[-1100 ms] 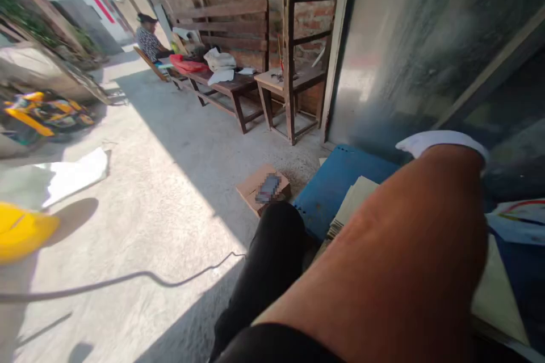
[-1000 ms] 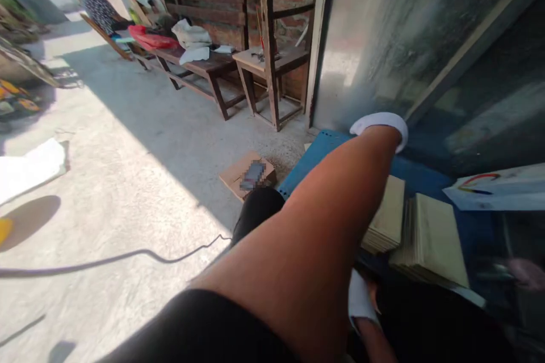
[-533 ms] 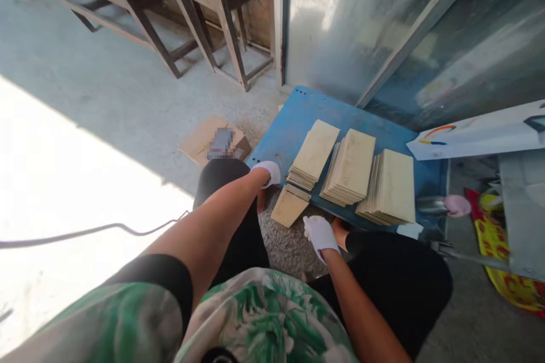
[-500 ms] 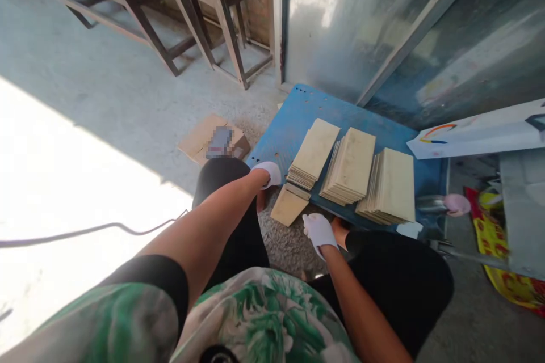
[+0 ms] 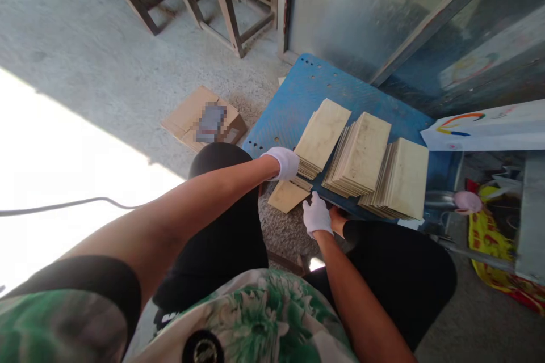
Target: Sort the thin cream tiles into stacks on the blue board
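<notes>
Since half a second ago our view has tipped further down, and our right hand (image 5: 317, 214) has come up from beside the knee to the near edge of the loose wooden sheet (image 5: 287, 195). Our left hand (image 5: 284, 162) has barely shifted and sits curled at the near corner of the left stack (image 5: 321, 136); whether its fingers pinch a sheet we cannot tell, because the glove hides them. Our right hand's fingers are loosely spread and point up toward the loose sheet's edge, touching it or just short of it.

As for progress, we judge the sorting well along: three stacks of thin pale sheets lie side by side on the blue board (image 5: 298, 96), namely the left stack, the middle stack (image 5: 360, 150) and the right stack (image 5: 402, 178). Only the loose sheet lies outside them, half off the board's near edge at 6 o'clock of the left stack. It looks like the one piece left to deal with.

The blue board rests on a rough concrete floor (image 5: 106, 68). At 9 o'clock of the board lies a flattened cardboard box (image 5: 187, 116). At 12 o'clock stands a metal panel (image 5: 340, 5), with wooden furniture legs (image 5: 221, 5) at 11 o'clock. A black cable (image 5: 63, 205) crosses the sunlit floor at far left.
</notes>
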`<action>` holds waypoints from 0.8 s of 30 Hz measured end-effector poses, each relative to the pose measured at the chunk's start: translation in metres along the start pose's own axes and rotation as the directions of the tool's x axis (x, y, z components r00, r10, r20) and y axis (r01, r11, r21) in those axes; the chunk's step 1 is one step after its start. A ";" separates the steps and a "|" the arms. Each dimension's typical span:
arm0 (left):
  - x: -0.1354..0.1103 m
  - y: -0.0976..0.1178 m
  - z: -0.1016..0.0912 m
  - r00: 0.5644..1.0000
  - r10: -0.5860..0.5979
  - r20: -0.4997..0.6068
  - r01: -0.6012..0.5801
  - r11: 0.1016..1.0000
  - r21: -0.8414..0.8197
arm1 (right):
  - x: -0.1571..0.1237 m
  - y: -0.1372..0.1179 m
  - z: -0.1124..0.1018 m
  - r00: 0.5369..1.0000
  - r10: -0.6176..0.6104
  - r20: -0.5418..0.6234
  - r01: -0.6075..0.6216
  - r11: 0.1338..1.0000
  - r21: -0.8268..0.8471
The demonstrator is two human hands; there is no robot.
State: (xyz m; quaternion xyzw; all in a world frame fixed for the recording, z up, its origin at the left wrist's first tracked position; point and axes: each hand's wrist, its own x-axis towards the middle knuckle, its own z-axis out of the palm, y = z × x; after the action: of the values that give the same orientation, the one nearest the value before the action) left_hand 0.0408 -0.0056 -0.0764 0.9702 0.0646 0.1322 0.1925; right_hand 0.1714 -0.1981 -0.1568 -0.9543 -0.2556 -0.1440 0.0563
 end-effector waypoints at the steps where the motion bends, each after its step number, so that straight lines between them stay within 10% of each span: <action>1: -0.002 0.000 -0.007 1.000 0.006 -0.009 -0.005 0.999 0.037 | -0.002 -0.004 0.000 1.000 -0.013 -0.006 0.013 1.000 -0.021; 8: -0.014 0.002 -0.042 0.998 -0.016 -0.053 0.015 0.999 -0.030 | -0.005 -0.015 0.001 0.998 -0.056 0.000 0.056 0.989 -0.137; 24: -0.008 0.009 -0.048 0.994 0.033 -0.100 -0.042 0.995 -0.088 | -0.006 -0.020 0.005 0.999 0.039 0.009 -0.039 0.996 -0.080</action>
State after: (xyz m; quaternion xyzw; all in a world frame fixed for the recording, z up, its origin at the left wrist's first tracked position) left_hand 0.0201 0.0019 -0.0321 0.9539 0.0496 0.1862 0.2300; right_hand 0.1579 -0.1827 -0.1621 -0.9614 -0.2312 -0.1482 0.0195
